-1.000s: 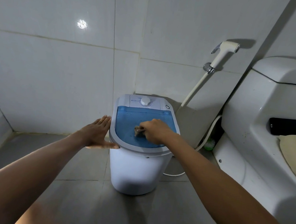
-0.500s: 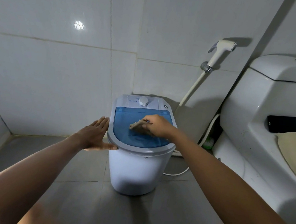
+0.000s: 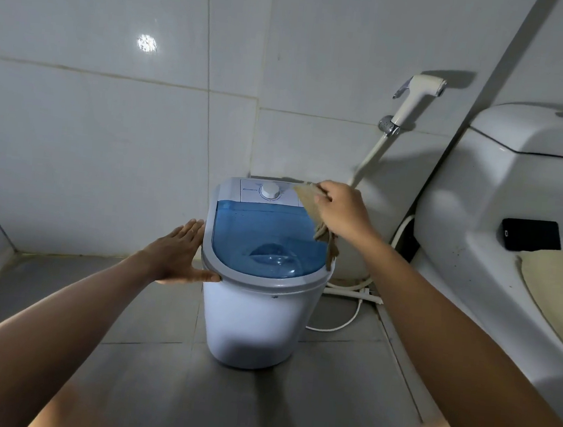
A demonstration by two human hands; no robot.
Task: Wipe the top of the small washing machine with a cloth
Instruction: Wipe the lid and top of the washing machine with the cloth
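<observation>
Washing machine (image 3: 260,280), a small white tub with a translucent blue lid (image 3: 263,242) and a grey rim, stands on the tiled floor (image 3: 342,391) in the corner, between the wall and the toilet (image 3: 500,207). The left hand (image 3: 180,251) lies flat and open, fingers together, against the machine's left flank with the thumb along the rim; I judge it is there to brace the light tub so it does not slide or rock under the wiping. The right hand (image 3: 340,210) is clenched on a tan cloth (image 3: 309,198), bunched so that a flat corner points toward the control panel by the white dial (image 3: 270,191) while loose ends hang down over the lid's right edge. The cloth sits at the back right corner of the top; whether it touches the surface there I cannot tell. The lid looks streaked with droplets, so the wiping seems unfinished. A sprayer (image 3: 418,95) hangs on the wall behind.
</observation>
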